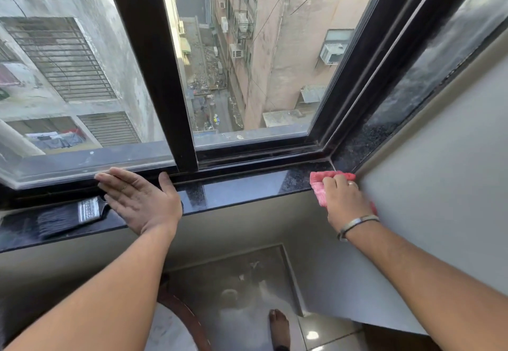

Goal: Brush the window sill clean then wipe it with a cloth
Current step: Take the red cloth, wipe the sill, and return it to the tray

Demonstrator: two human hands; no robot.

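The black granite window sill (242,188) runs across the view below a dark-framed sliding window. My right hand (345,199) presses a pink cloth (320,185) onto the sill's right end, against the corner with the side wall. My left hand (137,199) lies flat and open on the sill near the window's middle post, fingers pointing left. A black paint brush (63,217) with a metal ferrule lies on the sill at the left, its handle end hidden under my left hand's fingers.
The dark window frame (154,75) and its track stand just behind the sill. A grey wall (439,199) closes off the right side. Below are a tiled floor, a round table edge (181,320) and a bare foot (279,328).
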